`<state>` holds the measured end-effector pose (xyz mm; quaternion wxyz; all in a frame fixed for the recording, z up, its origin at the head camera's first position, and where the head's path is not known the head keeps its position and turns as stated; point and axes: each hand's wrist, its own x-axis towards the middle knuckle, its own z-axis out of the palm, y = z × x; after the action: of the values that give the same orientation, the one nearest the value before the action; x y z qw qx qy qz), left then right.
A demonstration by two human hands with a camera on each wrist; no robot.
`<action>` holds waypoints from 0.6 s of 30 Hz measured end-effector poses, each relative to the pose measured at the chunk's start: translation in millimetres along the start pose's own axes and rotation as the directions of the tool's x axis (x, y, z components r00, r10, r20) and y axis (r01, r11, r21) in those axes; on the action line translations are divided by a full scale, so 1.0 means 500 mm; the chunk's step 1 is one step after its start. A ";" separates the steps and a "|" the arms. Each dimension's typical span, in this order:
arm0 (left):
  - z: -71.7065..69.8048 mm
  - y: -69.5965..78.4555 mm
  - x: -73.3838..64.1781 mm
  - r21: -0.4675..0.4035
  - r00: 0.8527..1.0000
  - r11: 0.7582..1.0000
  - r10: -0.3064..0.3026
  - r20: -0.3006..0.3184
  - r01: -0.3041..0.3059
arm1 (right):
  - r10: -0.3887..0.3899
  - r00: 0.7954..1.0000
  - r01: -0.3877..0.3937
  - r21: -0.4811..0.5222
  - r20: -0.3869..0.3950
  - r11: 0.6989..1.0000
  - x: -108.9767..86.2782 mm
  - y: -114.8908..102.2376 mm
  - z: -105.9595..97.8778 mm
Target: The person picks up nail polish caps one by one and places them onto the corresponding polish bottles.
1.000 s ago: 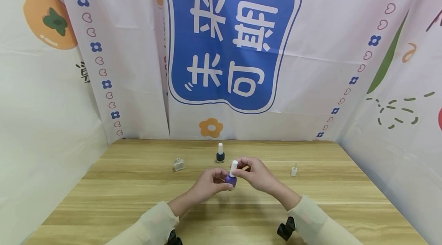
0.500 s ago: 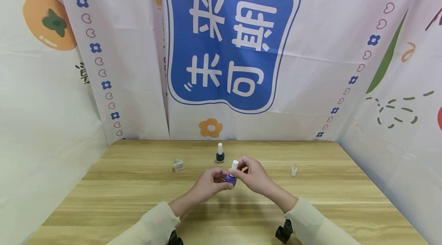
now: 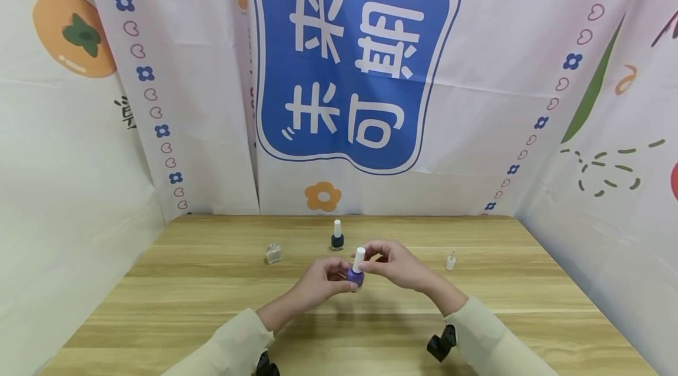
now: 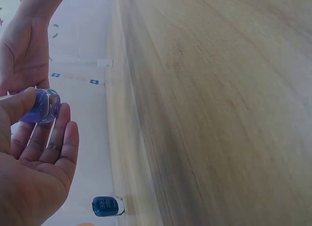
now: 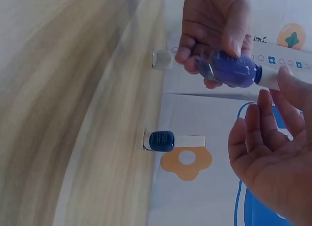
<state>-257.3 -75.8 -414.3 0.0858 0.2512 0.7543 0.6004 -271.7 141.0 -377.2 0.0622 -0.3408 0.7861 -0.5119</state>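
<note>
Wooden tabletop (image 3: 159,305): left hand (image 3: 321,279) pinches a purple bottle (image 3: 355,277), right hand (image 3: 397,265) its white cap (image 3: 359,259) — loose fingers might let it slip.

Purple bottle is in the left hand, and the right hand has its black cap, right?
Not quite: the cap is white, as the head view shows. The left hand does hold the purple bottle, and the right hand its cap.

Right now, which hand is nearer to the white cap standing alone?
Right. The right hand is left of the white cap, not touching it; the left hand is farther left, holding the purple bottle.
</note>
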 end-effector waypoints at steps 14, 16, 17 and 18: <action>-0.001 -0.006 0.000 0.003 1.000 1.000 0.010 -0.005 -0.010 | 0.049 0.997 -0.049 0.002 -0.052 0.999 0.006 -0.005 0.013; -0.001 -0.004 -0.001 -0.004 1.000 1.000 0.004 -0.012 -0.004 | 0.054 0.996 -0.054 0.000 -0.076 0.999 0.007 -0.002 0.017; -0.001 -0.003 -0.001 -0.009 1.000 1.000 0.001 -0.016 -0.002 | 0.058 0.994 -0.058 0.000 -0.089 0.998 0.008 0.000 0.020; -0.001 -0.004 -0.001 -0.012 1.000 1.000 -0.002 -0.020 0.002 | 0.060 0.993 -0.061 -0.001 -0.100 0.998 0.008 0.000 0.022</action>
<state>-257.7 -77.0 -415.9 0.0804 0.2440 0.7517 0.6074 -269.9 130.2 -381.3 0.0375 -0.2908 0.7994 -0.5244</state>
